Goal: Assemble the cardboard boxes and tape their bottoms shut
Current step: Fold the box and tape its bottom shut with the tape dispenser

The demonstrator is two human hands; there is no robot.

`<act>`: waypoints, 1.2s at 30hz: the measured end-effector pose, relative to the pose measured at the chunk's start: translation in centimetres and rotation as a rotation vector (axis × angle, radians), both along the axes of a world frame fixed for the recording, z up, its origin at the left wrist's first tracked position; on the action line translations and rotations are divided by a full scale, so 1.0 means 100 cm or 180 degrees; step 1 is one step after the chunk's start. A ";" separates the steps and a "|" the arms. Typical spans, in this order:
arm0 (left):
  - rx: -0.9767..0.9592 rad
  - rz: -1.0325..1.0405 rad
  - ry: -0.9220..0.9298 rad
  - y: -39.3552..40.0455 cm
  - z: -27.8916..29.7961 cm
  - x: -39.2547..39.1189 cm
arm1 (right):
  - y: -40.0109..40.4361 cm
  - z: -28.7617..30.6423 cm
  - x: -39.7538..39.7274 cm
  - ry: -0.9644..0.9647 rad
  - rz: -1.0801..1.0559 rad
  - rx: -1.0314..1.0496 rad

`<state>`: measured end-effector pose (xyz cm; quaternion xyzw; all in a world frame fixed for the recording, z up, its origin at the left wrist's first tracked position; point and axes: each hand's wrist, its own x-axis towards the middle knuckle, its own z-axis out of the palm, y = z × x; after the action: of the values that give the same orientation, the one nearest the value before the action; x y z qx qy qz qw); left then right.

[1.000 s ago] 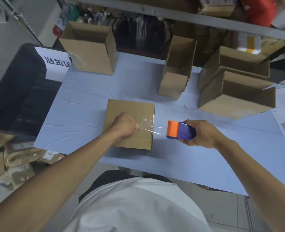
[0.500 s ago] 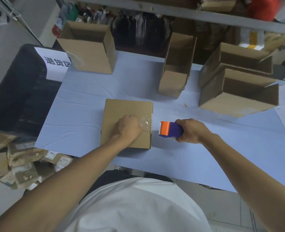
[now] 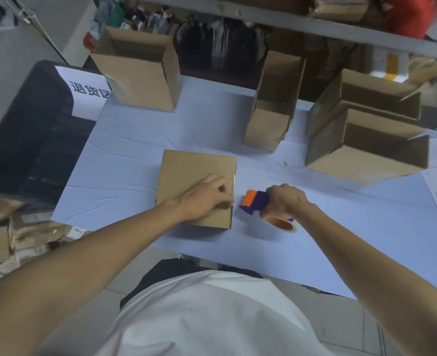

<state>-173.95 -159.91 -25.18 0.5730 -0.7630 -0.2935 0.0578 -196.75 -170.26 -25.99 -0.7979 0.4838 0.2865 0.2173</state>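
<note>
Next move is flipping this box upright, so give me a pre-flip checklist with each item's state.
1. Tape over the right edge of the box: ok, a glossy strip shows there.
2. Tape cut free of the tape dispenser: cannot tell.
3. Left hand steadying the box top: ok.
4. Right hand has a firm grip on the dispenser: ok.
5. Bare table beside the box for turning it: ok.

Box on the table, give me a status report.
Left hand pressing tape onto box. Right hand gripping tape dispenser beside it. Nothing in the way.
</note>
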 end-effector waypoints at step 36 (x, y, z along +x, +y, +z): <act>0.0088 0.0882 0.0111 0.000 -0.010 -0.033 | 0.009 -0.014 -0.033 -0.0953 -0.0765 -0.0250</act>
<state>-177.28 -159.90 -26.22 0.6684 -0.6713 -0.3031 0.1032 -200.09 -169.36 -27.36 -0.7760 0.5487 0.1176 0.2882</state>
